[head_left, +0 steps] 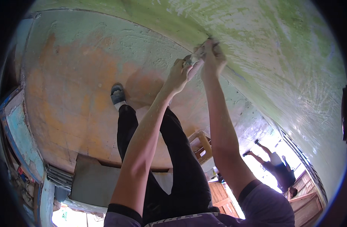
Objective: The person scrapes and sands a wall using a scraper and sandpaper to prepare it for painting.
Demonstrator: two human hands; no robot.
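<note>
Both hands met at the seam where the green wall (279,56) joined the worn orange floor (75,94). The left hand (178,75) pinched a small pale scrap (194,59); the right hand (212,56) pressed clenched over it. A wooden stool (200,145) stood nearer, right.

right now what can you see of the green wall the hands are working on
The green wall fills the upper right of the view, curved by the lens. Its surface looks like rough plaster, pale yellow-green with whitish scraped or smeared streaks and patchy, uneven colour. It meets the worn orange and grey floor along a dark seam. Both hands press near that seam: the right hand against the wall, the left hand just beside it, together gripping a small pale object too blurred to identify.
</note>
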